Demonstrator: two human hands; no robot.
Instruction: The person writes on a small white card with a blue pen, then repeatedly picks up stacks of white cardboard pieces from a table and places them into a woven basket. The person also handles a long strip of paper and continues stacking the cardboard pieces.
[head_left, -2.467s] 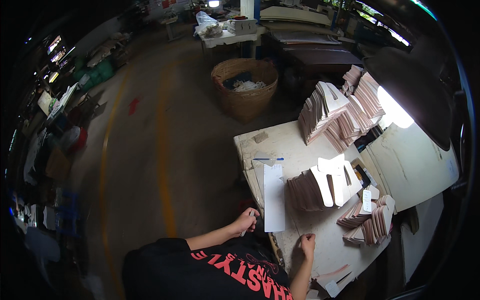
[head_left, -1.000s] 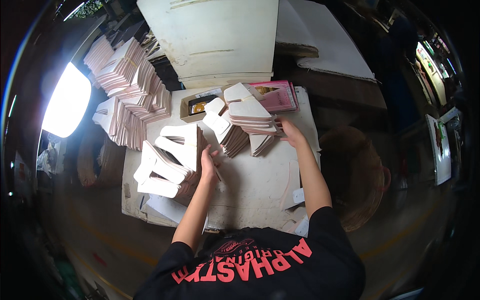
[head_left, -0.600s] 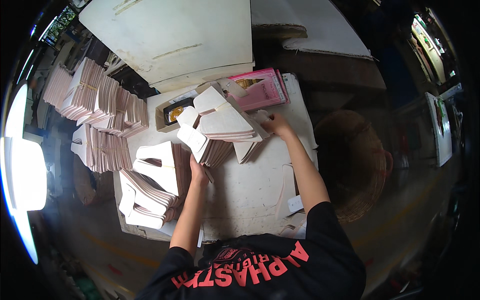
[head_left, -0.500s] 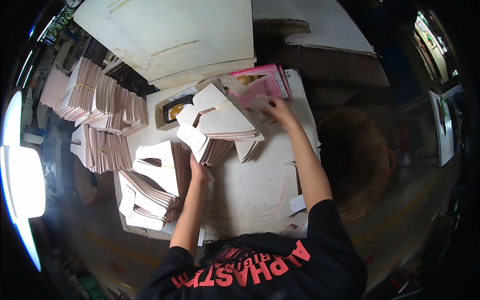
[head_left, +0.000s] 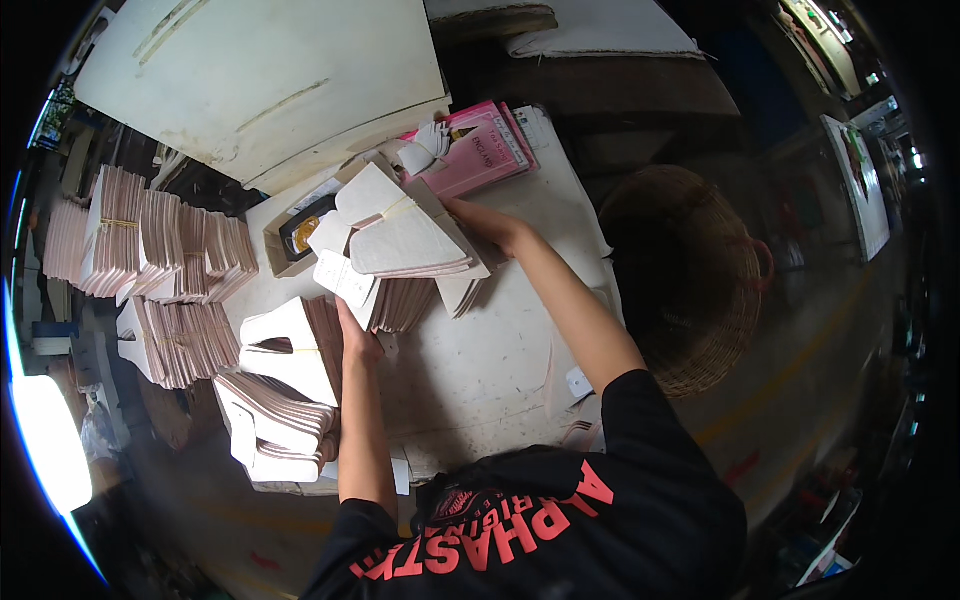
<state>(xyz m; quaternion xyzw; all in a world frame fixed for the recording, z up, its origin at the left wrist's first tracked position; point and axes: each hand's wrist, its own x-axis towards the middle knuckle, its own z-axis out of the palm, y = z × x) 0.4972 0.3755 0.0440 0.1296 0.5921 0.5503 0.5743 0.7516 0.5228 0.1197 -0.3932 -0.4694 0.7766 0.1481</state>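
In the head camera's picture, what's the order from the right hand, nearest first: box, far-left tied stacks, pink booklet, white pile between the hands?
1. White pile: against the right hand.
2. Pink booklet: just beyond it.
3. Box: left, past the pile.
4. Tied stacks: far left.

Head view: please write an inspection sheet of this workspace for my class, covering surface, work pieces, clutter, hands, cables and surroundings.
Surface: white table, marked in places.
Work pieces: banded bundle of pale cut pieces between the hands; left stack beside it; far stacks beyond.
Clutter: pink folder; box holding something dark and yellow.
Hands: left hand at the bundle's near left; right hand at its right, fingertips hidden.
Cables: nothing seen.
Surroundings: wicker basket right of the table; bright lamp at far left.
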